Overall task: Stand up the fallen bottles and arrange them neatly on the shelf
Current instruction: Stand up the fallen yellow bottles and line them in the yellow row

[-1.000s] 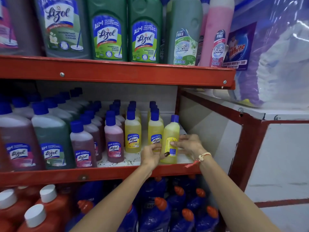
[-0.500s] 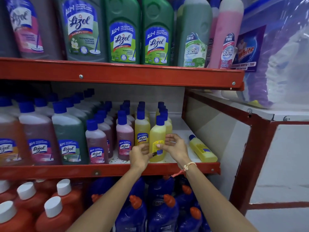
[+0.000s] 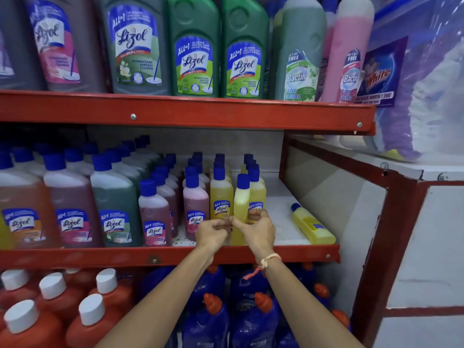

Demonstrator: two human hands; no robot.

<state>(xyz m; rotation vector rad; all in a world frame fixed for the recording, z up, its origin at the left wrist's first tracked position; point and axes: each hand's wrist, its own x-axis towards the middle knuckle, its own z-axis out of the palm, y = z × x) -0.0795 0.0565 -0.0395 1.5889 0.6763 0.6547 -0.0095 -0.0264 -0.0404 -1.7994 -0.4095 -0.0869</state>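
- Head view, nearest first: two bare forearms reach up from the bottom edge toward the middle shelf (image 3: 288, 252), the right one with a thread band at the wrist.
- Left hand (image 3: 212, 233) and right hand (image 3: 256, 231) meet at the lower body of one upright yellow bottle (image 3: 241, 209). It stands at the shelf's front edge, its blue cap up.
- Right fingers (image 3: 254, 214) curl round the bottle's label side and grasp it. Left fingers (image 3: 221, 222) are pinched against its other side, seemingly steadying it; how firmly they press is hard to tell.
- Just beyond the fingers stand rows of upright yellow bottles (image 3: 221, 194), and to the left of the fingers rows of pink bottles (image 3: 195, 204). The held bottle stands just in front of the right-hand yellow row and appears nearly lined up with it.
- Off to the right of the right fingers, apart from them on bare shelf, lies the fallen yellow bottle (image 3: 312, 226).
- It lies on its side, long axis running diagonally: cap toward the back and a little leftward, base toward the front right corner.
- Judgement: that fallen bottle is the next to stand up, and the right hand is the nearer one. A reach rightward and slightly deeper meets the capped end first. Tipping it up base-down should then be simple, with free room around it.
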